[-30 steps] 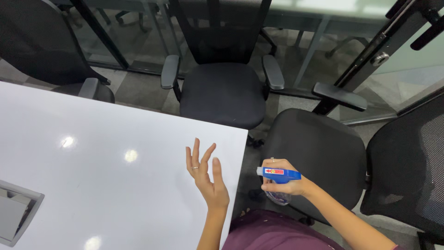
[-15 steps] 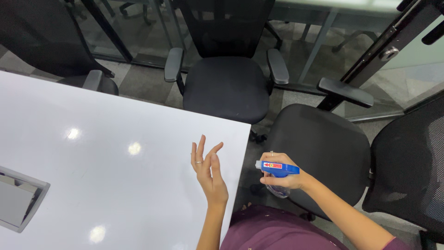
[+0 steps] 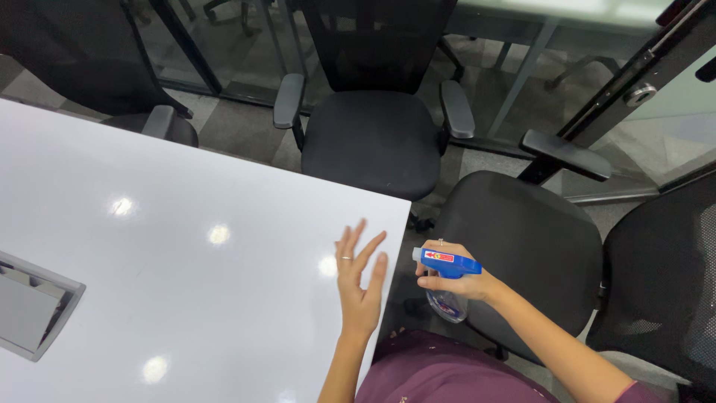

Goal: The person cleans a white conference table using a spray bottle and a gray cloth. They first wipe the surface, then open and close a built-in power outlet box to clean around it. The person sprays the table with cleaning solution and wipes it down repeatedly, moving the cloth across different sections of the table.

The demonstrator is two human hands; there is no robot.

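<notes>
Right hand (image 3: 455, 282) was clamped around a spray bottle (image 3: 447, 280) with a blue trigger head, held just off the table's near corner, above the seat of a black office chair (image 3: 522, 246), nozzle toward the table. Left hand (image 3: 360, 276) was open, fingers spread, holding nothing, over the white table (image 3: 186, 246) near its edge. No wet patch or cloth showed on the glossy top; judged, spraying was not yet done, and wiping remained. A grey cable hatch (image 3: 30, 306) sat at far left.

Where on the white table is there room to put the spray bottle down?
The white table is bare between the grey hatch at its left edge and the left hand near its right corner. Past that corner it is crowded: the right hand holds the spray bottle amid black chairs.
</notes>
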